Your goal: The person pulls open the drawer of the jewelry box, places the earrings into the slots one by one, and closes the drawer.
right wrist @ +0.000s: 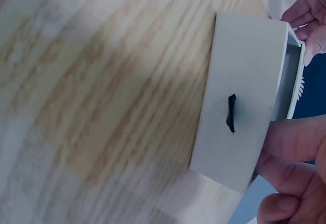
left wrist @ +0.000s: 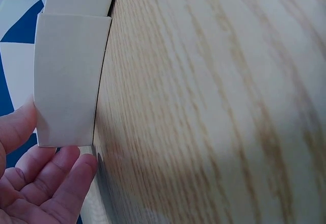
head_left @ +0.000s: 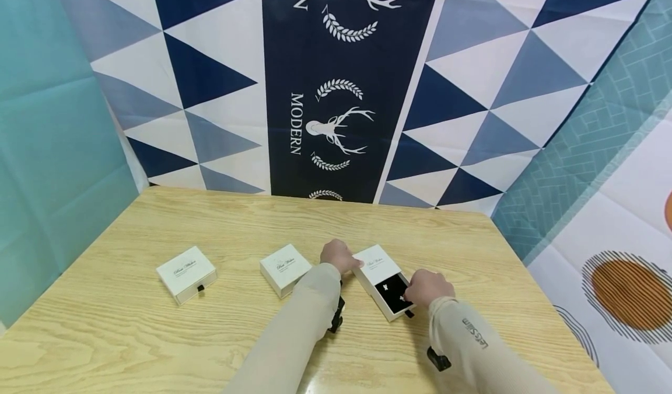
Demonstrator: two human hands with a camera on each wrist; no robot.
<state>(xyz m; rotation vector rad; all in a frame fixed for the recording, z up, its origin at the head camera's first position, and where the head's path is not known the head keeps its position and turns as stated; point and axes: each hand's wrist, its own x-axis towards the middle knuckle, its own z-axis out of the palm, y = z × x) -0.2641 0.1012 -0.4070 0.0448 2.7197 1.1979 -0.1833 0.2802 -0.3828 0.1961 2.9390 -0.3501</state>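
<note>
Toward the right of the table lies a white jewelry box [head_left: 375, 264], its drawer slid partway out toward me. On the drawer's black insert [head_left: 395, 298] sit two small silvery pieces, like earrings [head_left: 385, 287]. My left hand [head_left: 338, 255] grips the sleeve's far left end, thumb at the upper edge, fingers [left wrist: 69, 170] against the end. My right hand [head_left: 427, 289] bends over the drawer's right side, fingertips right at the second piece. The right wrist view shows the drawer's front [right wrist: 239, 96] with its black pull tab [right wrist: 231, 113]; it hides those fingertips, so I cannot tell what they pinch.
Two more white lidded boxes rest on the wood table [head_left: 157, 347]: a closed box [head_left: 285, 268] just left of my left forearm, and another box [head_left: 186, 272] farther left with a black tab. Patterned cloth [head_left: 336, 90] hangs behind the table's far edge.
</note>
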